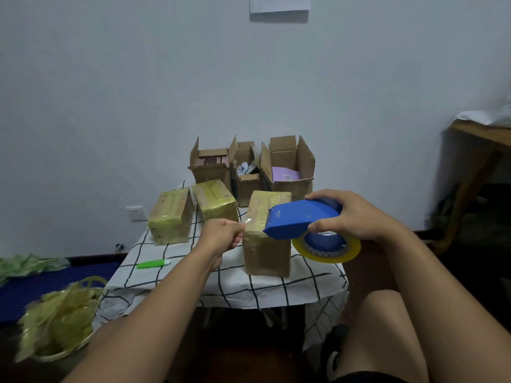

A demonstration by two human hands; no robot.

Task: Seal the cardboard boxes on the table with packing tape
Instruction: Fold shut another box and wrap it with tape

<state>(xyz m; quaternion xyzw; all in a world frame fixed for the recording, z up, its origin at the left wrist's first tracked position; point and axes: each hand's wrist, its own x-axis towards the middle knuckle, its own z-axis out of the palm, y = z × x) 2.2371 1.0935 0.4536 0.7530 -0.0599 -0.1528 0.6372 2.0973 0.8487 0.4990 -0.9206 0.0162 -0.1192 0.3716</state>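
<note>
My right hand [351, 214] grips a blue tape dispenser [301, 218] with a yellowish tape roll [326, 251] under it, held above the near cardboard box [266, 252]. My left hand [224, 234] pinches the free end of the clear tape [253, 221], which stretches from the dispenser's mouth across that box's top. Two taped boxes [171, 217] [215, 200] stand further left on the small table [229, 283] with its checked cloth. Three open boxes [210, 167] [247, 175] [290, 167] line the back edge.
A green utility knife [153, 264] lies on the cloth near the left edge. A bowl of crumpled used tape [58, 322] sits on the floor at left. A wooden table [481, 150] stands at right. My bare knee [381, 335] is below the table's front.
</note>
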